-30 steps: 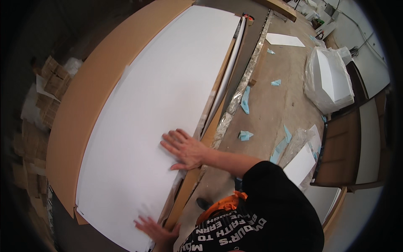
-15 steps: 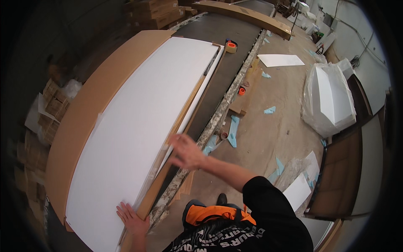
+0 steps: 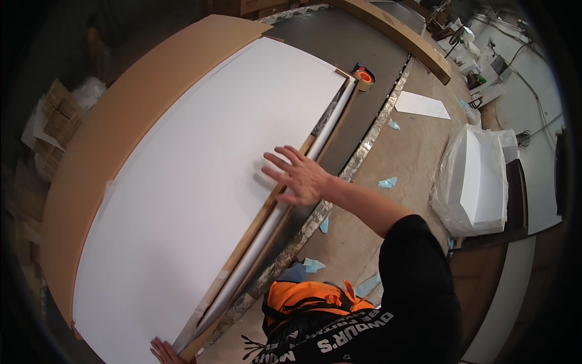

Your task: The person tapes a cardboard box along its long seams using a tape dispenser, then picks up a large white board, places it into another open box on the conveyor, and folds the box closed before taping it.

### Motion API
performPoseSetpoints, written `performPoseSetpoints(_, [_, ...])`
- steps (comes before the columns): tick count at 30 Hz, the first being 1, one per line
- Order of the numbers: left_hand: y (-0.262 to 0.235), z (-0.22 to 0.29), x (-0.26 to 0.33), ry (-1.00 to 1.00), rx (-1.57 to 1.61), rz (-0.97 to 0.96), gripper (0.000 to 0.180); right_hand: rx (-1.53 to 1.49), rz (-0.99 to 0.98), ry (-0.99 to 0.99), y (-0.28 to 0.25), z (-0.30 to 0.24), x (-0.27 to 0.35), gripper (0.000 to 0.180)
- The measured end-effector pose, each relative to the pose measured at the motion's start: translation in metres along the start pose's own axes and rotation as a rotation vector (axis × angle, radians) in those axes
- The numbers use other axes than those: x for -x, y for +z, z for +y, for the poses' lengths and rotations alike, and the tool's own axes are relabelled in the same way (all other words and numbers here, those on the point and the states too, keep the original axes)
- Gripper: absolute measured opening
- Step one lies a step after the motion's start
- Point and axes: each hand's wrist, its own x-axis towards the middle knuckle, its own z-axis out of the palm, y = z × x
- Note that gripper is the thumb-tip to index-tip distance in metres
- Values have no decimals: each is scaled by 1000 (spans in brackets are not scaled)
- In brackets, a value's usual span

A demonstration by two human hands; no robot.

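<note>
A large white panel lies flat inside a long, open cardboard box, whose flap stands out along the far left side. My right hand is open, fingers spread, over the panel's right edge; whether it touches is hard to tell. Low in the view, my left hand rests by the near end of the panel with its fingers stretched out, partly cut off by the frame. Along the right edge run a brown strip and a white rounded length beside it.
A tape roll with an orange core sits on the dark worktop past the box's far corner. A long carton lies across the worktop. On the floor are a plastic-wrapped white piece, a white sheet and blue scraps.
My right hand has moved forward and right along the panel's edge, its fingers now spread. My left hand appears lower in the picture, and the whole view has shifted.
</note>
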Motion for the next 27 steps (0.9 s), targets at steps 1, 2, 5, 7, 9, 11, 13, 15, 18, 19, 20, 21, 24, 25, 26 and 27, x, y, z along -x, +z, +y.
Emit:
performPoseSetpoints(1, [0, 2, -1, -4, 2, 6, 100, -21, -25, -42, -1, 3, -3, 73])
performPoseSetpoints(2, [-4, 2, 2, -3, 0, 3, 100, -53, -51, -78, -3, 2, -7, 74])
performPoseSetpoints(5, [-6, 6, 0, -52, -25, -40, 99, -143, -78, 26, 28, 8, -42, 84])
performPoseSetpoints(7, [-8, 8, -1, -83, -21, -105, 98, -142, -107, 44, 35, 15, -56, 91])
performPoseSetpoints(9, [-13, 17, -4, -143, -85, -60, 97, -181, -114, 9, 38, 16, -54, 91])
performPoseSetpoints(11, [-10, 50, -37, -176, -125, 155, 104, -196, -135, -2, 35, 21, -47, 93])
performPoseSetpoints(13, [-15, 98, -93, -250, -93, -28, 107, -223, -130, -13, 31, 27, -45, 91])
performPoseSetpoints(15, [-13, 176, -186, -216, -49, 92, 117, -249, -118, -38, 34, 28, -48, 90])
performPoseSetpoints(18, [-29, 278, -324, -208, 72, -108, 119, -259, -108, -45, 35, 37, -46, 91])
performPoseSetpoints(19, [-31, 303, -361, -166, 175, -75, 119, -266, -103, -51, 34, 39, -46, 91])
performPoseSetpoints(20, [-21, 316, -387, -69, 213, -81, 117, -275, -99, -55, 33, 40, -46, 92])
performPoseSetpoints(21, [-26, 321, -403, -96, 225, -108, 115, -310, -20, -80, 33, 43, -45, 89])
performPoseSetpoints(24, [-25, 328, -414, -101, 242, -89, 111, -550, 78, -155, 24, 61, -38, 86])
performPoseSetpoints(25, [-22, 327, -414, -89, 236, -55, 110, -680, 174, -269, 24, 74, -31, 81])
performPoseSetpoints(26, [-20, 328, -412, -91, 223, -53, 110, -684, 194, -381, 15, 101, -22, 75])
performPoseSetpoints(27, [-21, 328, -406, -96, 205, -56, 110, -592, 317, -424, 16, 133, -16, 72])
